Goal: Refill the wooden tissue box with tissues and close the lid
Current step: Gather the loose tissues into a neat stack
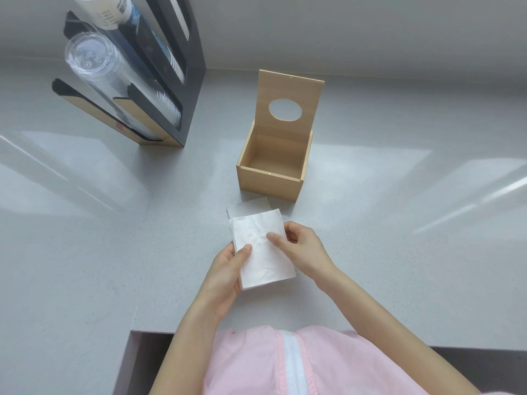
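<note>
- Setting: café or drinks-service station, likely.
- Worktop: grey speckled stone, wall-backed.
- Black dispenser rack: stacked clear plastic cups, paper cups.

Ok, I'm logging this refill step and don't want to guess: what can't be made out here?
Head view only:
- How many sheets the tissue stack holds: edges too fine.
- Sheet on the counter: mostly covered by the stack.
- Left hand fingers: behind the stack.
- Cup dispenser top: cut off by the frame edge.
</note>
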`<state>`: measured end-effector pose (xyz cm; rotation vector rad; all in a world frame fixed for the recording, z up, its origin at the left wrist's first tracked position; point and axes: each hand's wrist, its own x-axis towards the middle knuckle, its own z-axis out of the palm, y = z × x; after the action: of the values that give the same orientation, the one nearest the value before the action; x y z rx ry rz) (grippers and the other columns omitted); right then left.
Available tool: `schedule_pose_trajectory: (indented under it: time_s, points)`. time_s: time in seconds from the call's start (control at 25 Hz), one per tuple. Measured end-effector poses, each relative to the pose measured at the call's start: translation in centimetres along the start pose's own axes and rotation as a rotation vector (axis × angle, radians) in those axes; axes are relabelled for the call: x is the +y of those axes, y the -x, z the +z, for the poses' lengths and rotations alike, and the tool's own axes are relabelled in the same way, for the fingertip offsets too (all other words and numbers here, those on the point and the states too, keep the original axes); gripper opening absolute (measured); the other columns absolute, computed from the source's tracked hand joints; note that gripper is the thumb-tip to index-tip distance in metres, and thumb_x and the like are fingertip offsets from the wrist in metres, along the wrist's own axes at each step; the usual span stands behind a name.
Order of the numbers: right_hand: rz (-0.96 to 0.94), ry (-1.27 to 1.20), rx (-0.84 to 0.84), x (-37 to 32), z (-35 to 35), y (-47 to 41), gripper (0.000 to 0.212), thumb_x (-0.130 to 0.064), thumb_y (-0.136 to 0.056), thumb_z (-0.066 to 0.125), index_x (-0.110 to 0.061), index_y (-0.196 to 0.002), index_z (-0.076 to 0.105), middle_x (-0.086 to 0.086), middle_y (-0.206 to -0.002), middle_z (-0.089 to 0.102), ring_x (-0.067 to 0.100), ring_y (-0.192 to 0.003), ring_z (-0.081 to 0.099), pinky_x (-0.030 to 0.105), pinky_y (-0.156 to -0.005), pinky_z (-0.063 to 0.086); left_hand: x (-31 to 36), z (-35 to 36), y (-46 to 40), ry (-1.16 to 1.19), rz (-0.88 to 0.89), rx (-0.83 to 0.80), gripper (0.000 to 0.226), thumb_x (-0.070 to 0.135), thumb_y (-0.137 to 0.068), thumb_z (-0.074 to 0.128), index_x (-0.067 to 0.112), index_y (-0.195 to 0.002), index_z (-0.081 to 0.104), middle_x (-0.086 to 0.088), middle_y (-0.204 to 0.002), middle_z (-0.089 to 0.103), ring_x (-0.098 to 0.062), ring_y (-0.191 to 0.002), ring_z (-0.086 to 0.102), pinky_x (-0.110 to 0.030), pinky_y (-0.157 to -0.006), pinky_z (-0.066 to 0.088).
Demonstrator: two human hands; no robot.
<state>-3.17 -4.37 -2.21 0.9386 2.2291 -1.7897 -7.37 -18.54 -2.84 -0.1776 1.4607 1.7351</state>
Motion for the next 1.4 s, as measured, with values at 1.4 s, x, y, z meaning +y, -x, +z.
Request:
schedule_pose_trajectory:
  time_s: [1.4]
  points:
    - [-0.017,0.129,0.105,-1.0,-0.8,-1.1,0.024,-0.009,-0.087,0.049,-0.011,-0.111,0.052,0.001,-0.099,0.059,0.018,-0.091,0.055,0.02,-0.066,0.04,0.9,-3.1,0.1,0.116,0.095,0.138,0.02,0.012,-0.095,0.043,0.018,-0.095,0.063,0.008,-0.077,0.076,-0.007,-0.07,0.071,-0.026,-0.068,0.057]
